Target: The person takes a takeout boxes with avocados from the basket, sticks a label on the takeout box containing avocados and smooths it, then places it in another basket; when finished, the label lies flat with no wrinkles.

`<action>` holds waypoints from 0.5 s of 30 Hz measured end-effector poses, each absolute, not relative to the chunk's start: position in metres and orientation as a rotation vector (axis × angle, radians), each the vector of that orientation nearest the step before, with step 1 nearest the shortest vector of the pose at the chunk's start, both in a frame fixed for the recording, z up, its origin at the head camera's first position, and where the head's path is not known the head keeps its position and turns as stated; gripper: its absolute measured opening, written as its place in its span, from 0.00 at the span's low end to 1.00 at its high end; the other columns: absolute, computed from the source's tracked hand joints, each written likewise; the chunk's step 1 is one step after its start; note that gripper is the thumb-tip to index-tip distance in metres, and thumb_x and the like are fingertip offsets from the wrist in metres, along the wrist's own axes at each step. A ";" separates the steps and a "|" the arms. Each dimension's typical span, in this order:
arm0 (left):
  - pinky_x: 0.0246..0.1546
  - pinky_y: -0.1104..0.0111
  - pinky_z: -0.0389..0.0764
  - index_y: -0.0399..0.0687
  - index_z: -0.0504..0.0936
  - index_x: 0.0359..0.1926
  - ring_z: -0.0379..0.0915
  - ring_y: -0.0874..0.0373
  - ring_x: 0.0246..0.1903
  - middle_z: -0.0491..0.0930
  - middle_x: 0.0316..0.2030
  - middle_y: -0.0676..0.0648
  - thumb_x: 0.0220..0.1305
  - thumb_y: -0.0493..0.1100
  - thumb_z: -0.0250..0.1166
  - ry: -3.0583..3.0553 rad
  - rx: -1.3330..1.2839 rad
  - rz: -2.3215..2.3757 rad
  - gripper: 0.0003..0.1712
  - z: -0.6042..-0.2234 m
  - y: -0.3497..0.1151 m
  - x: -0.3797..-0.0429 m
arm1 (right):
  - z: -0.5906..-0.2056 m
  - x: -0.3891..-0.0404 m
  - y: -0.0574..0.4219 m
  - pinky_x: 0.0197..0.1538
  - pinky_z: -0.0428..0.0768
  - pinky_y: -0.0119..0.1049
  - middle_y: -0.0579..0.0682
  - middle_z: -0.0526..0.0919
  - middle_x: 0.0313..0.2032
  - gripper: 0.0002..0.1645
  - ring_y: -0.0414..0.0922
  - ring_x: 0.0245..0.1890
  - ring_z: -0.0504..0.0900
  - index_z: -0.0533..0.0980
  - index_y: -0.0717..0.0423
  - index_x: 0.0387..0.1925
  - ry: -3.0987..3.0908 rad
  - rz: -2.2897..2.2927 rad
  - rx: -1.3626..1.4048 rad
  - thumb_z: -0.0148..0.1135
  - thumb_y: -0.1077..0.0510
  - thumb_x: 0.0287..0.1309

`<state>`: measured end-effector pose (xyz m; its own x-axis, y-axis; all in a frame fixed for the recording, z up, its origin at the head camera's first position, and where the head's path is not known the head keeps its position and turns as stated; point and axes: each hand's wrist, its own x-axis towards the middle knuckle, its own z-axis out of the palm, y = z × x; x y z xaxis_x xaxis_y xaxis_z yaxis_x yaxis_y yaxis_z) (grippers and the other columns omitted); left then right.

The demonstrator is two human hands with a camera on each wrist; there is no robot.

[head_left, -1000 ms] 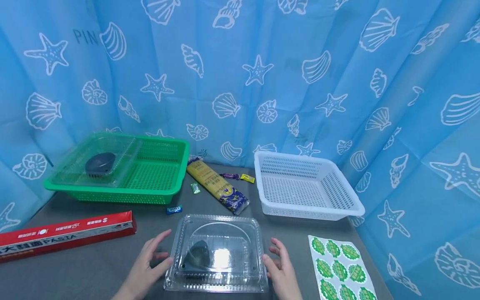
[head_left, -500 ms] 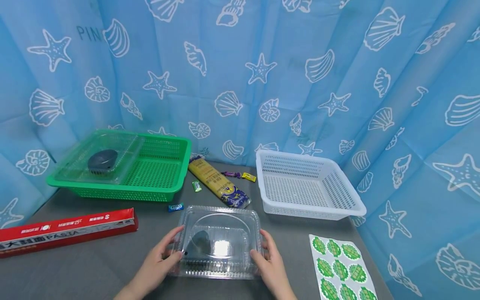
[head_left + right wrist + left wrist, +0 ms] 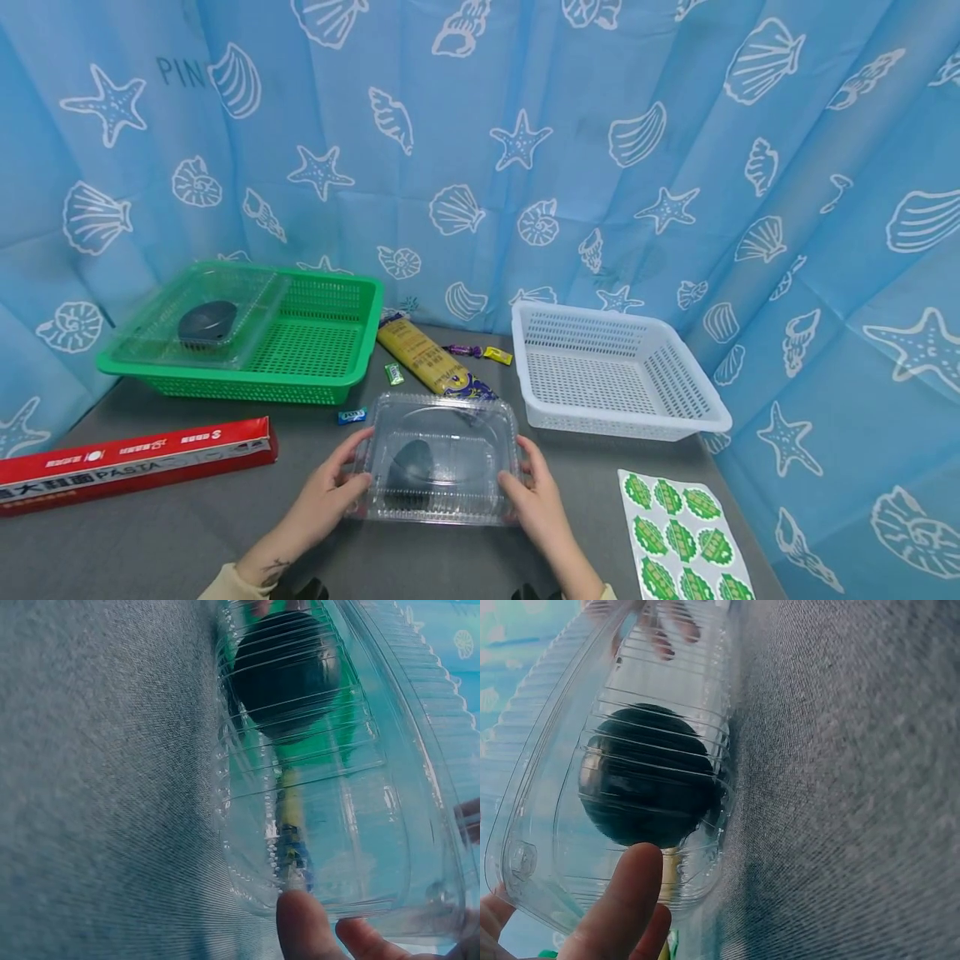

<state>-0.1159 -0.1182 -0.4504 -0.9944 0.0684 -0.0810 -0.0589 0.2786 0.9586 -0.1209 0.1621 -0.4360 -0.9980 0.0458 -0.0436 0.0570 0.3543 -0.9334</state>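
Note:
A clear plastic clamshell container [image 3: 476, 458], lid down, is between my two hands at the near middle of the table. Inside, towards its left, lies a dark rounded item [image 3: 411, 468]; the ribbed plastic blurs its kind [image 3: 649, 776]. My left hand [image 3: 326, 496] grips the container's left side, thumb near the front and fingers farther back. On the opposite side my right hand [image 3: 536, 496] holds it the same way. In the right wrist view, the thumb and a finger of the right hand [image 3: 315, 934] are at the container's end. Whether its base touches the table cannot be told.
At back left a green basket [image 3: 300, 392] bears another clear container [image 3: 161, 337] with a dark item. A white basket [image 3: 622, 427] stands right. A yellow pasta packet [image 3: 416, 354], several candies [image 3: 352, 416], a red pasta box [image 3: 135, 462] and a sticker sheet [image 3: 678, 537] lie around.
Both hands have closed in from beside the container and taken hold of its sides. The container has moved away from me, now hiding the near end of the yellow packet.

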 end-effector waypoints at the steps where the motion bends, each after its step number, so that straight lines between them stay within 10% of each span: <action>1: 0.25 0.66 0.72 0.69 0.60 0.59 0.70 0.54 0.31 0.65 0.53 0.39 0.54 0.39 0.57 2.428 0.004 1.821 0.32 -0.451 -0.118 -0.117 | -0.436 -0.122 0.162 0.18 0.76 0.40 0.65 0.68 0.47 0.37 0.47 0.29 0.75 0.55 0.48 0.62 2.580 -1.777 0.092 0.56 0.57 0.49; 15: 0.29 0.66 0.73 0.67 0.59 0.60 0.70 0.54 0.37 0.65 0.54 0.38 0.56 0.41 0.57 2.440 0.071 1.814 0.32 -0.452 -0.121 -0.121 | -0.434 -0.124 0.167 0.26 0.78 0.41 0.64 0.68 0.49 0.36 0.51 0.35 0.76 0.53 0.50 0.62 2.682 -1.650 0.097 0.54 0.50 0.54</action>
<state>-0.1209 -0.1213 -0.4523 -0.9939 0.0968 -0.0526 -0.0225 0.2893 0.9570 -0.1238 0.1673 -0.4339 -0.9981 0.0566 -0.0249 0.0478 0.4497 -0.8919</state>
